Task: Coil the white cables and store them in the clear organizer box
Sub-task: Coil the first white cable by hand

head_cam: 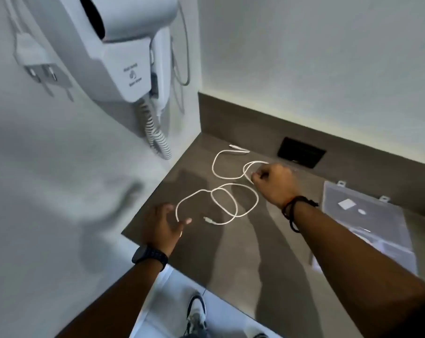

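Two white cables lie in loose loops on the grey counter (231, 250). The far cable (215, 167) curves from a plug near the back wall to a small loop that my right hand (275, 184) pinches with closed fingers. The near cable (233, 203) forms overlapping loops, its plug end lying toward the front. My left hand (165, 225) rests open at the counter's left edge, fingertips touching the near cable's leftmost loop. The clear organizer box (367, 215) lies at the right, lid shut, with small white items showing inside.
A white wall-mounted hair dryer (131, 52) with a coiled cord hangs on the left wall above the counter's corner. A black recessed socket panel (301, 152) sits near the back wall. The counter's front edge drops to the floor, where my shoe (197, 313) shows.
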### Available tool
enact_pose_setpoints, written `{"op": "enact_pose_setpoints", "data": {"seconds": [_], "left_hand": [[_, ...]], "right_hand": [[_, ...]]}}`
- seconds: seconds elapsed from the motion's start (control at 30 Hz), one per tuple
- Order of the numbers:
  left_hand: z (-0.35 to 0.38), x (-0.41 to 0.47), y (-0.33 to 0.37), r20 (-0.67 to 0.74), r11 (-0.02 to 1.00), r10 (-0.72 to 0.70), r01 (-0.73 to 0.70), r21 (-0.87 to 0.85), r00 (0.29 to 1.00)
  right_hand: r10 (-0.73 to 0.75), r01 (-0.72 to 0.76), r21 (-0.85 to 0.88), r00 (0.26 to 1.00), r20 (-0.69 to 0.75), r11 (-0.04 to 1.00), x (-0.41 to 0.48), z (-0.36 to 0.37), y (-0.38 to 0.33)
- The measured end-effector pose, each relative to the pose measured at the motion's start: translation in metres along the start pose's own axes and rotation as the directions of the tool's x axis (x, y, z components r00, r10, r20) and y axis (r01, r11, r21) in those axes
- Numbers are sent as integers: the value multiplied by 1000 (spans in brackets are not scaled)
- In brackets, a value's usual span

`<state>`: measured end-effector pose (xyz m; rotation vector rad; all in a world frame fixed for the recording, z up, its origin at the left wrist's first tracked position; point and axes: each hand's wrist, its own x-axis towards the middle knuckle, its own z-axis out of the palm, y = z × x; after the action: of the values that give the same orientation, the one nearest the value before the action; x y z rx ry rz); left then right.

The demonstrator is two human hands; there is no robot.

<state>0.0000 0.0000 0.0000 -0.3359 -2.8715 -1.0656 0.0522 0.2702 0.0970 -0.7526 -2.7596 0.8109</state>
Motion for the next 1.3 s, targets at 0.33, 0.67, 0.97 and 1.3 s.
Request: {"op": "enact_pose_setpoints", "data": {"seconds": [0.33, 0.67, 0.97, 1.3], "left_hand": [[29, 14, -49, 442, 973, -229, 211, 90, 868], [20, 46, 41, 646, 363, -426, 774, -519, 634], [10, 46, 167, 482, 568, -148, 473, -673, 864], [9, 24, 228, 322, 883, 445, -349, -315, 835]], "right_hand": [[68, -80, 66, 982, 177, 995, 4, 105, -11], [127, -260, 371, 929, 346, 891, -2, 91, -23], [10, -201, 497, 933, 360, 844, -7, -11, -24], [140, -287, 611, 951, 277, 738, -27, -119, 0]]}}
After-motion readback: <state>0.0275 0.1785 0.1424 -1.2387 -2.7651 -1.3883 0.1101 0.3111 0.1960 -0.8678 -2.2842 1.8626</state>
